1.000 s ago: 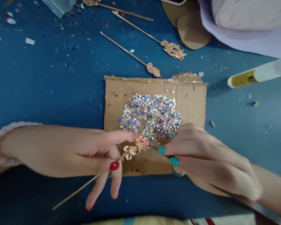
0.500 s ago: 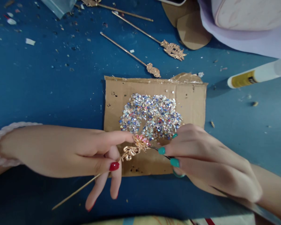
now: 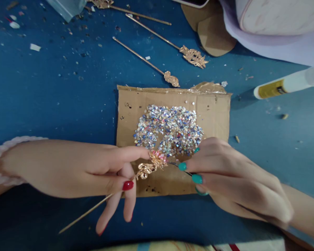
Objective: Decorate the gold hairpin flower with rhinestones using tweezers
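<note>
This looks like a craft spot at home. The blue table (image 3: 54,97) is dotted with tiny scraps. A piece of cardboard (image 3: 214,111) holds a heap of shiny gems (image 3: 170,129). Gold hair sticks (image 3: 172,43) and a glue tube (image 3: 282,86) lie nearby.

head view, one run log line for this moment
left hand: holds gold hairpin | right hand: tweezers at hairpin head | under: cardboard, rhinestones
</note>
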Action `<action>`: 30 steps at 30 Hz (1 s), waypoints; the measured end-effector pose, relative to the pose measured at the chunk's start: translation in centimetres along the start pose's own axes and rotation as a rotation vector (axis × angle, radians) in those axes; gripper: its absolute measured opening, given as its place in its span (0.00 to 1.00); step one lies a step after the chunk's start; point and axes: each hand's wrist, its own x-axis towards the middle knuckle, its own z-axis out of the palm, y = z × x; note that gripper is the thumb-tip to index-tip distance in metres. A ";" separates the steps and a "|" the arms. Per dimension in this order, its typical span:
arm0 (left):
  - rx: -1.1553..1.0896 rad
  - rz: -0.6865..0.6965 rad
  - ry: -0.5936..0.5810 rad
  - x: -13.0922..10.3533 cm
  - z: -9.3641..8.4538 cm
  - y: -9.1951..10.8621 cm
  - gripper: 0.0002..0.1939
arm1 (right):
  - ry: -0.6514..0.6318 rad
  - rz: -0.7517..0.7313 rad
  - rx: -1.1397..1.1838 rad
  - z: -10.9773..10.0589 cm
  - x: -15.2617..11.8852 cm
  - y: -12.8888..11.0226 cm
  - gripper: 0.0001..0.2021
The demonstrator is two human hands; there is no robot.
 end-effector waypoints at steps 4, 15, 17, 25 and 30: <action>-0.015 0.003 -0.016 0.0 -0.2 0.1 0.42 | -0.003 0.003 -0.002 0.1 0.1 0.0 0.08; 0.091 0.010 -0.002 -0.1 -0.4 0.0 0.45 | 0.054 -0.051 -0.003 0.3 0.2 0.9 0.07; 0.111 0.006 0.006 -0.1 -0.3 0.1 0.42 | 0.076 -0.062 -0.010 0.4 0.4 1.1 0.06; 0.094 -0.018 0.029 -0.1 -0.2 0.0 0.43 | 0.139 -0.032 -0.051 1.1 0.4 1.6 0.05; 0.092 -0.042 0.017 -0.3 -0.4 0.3 0.38 | 0.165 0.002 -0.077 1.8 0.7 2.0 0.06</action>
